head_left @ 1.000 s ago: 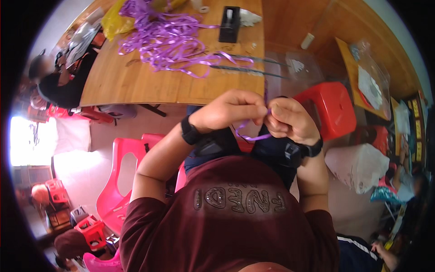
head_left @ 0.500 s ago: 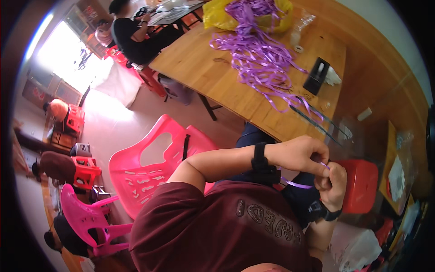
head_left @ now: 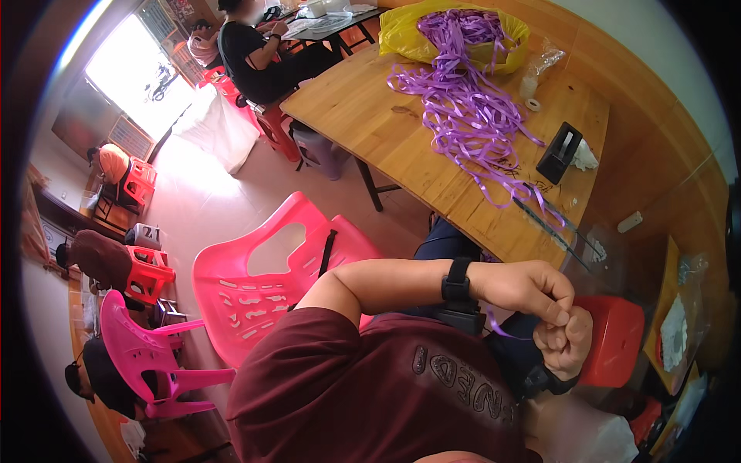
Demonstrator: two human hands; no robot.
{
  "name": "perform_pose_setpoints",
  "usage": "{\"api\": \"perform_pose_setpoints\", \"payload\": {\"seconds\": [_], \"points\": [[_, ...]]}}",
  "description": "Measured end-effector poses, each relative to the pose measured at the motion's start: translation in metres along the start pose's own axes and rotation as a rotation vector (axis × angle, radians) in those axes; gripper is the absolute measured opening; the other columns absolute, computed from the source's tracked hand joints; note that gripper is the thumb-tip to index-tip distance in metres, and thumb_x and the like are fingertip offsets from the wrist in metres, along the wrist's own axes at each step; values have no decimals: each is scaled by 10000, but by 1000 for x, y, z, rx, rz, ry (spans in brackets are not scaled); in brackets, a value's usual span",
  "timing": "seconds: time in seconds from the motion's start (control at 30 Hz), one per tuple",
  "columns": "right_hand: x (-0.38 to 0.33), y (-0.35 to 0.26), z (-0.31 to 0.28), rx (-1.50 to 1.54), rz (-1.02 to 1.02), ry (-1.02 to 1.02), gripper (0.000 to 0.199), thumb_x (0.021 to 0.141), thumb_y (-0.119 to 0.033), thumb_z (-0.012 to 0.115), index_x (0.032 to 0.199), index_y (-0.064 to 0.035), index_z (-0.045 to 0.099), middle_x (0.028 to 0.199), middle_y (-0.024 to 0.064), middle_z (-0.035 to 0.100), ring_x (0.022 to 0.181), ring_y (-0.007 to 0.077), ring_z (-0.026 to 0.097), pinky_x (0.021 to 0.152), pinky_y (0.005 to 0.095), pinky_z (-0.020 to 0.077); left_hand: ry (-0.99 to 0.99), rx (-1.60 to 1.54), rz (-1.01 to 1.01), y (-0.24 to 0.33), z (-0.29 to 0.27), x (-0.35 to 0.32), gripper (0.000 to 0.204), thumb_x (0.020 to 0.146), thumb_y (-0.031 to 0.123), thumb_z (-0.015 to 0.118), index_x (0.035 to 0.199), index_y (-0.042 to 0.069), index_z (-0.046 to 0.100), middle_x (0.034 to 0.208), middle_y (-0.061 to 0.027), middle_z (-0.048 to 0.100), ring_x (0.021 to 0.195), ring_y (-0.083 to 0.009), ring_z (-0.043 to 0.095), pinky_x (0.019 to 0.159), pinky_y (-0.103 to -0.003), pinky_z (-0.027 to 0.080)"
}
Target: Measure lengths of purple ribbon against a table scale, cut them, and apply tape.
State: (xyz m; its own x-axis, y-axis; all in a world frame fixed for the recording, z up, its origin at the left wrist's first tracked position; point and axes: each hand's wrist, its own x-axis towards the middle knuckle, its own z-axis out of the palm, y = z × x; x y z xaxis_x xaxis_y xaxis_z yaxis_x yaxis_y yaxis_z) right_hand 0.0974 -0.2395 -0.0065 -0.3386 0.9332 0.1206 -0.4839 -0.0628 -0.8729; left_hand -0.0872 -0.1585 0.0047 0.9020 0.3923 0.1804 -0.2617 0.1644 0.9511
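My left hand [head_left: 529, 292] and my right hand [head_left: 563, 343] meet over my lap with fingertips pinched together. A thin strip of purple ribbon [head_left: 505, 329] hangs in a loop and runs to my right hand's closed fingers. My left fingers are also closed where the hands meet; the bit of ribbon between them is mostly hidden. On the wooden table [head_left: 355, 100] ahead, a tangled heap of purple ribbons [head_left: 478, 127] spills out of a yellow plastic bag [head_left: 397, 35]. A slim dark long-armed tool [head_left: 548, 224] lies at the table's near right corner, close to ribbon ends.
A black tape dispenser [head_left: 559, 153] and a small tape roll [head_left: 532, 104] lie on the table's right side. A red stool [head_left: 617, 339] stands just right of my hands. A pink chair [head_left: 262, 285] is at my left. Other people sit at work farther off.
The view has shifted, so the room sits slightly lower and more to the right. My hands stay together, and the purple bit between the fingertips is now hidden.
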Motion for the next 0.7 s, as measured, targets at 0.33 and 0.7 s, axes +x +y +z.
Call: {"api": "perform_pose_setpoints", "payload": {"seconds": [0.33, 0.7], "points": [[31, -24, -4, -546, -192, -483, 498, 818, -396, 814, 1029, 38, 689, 843, 72, 683, 780, 185, 658, 743, 285, 504, 143, -287, 328, 15, -24, 0, 297, 981, 262, 578, 856, 1, 642, 1133, -163, 618, 1063, -248, 558, 946, -388, 433], [50, 8, -11, -300, -151, -81, 89, 985, -133, 628, 974, -45, 622, 1003, 14, 617, 966, 98, 571, 851, 246, 441, 145, -77, 196, -6, -32, 5, 330, 1026, 256, 510, 918, -15, 663, 1555, -193, 346, 1336, -269, 457, 1085, -399, 372]]}}
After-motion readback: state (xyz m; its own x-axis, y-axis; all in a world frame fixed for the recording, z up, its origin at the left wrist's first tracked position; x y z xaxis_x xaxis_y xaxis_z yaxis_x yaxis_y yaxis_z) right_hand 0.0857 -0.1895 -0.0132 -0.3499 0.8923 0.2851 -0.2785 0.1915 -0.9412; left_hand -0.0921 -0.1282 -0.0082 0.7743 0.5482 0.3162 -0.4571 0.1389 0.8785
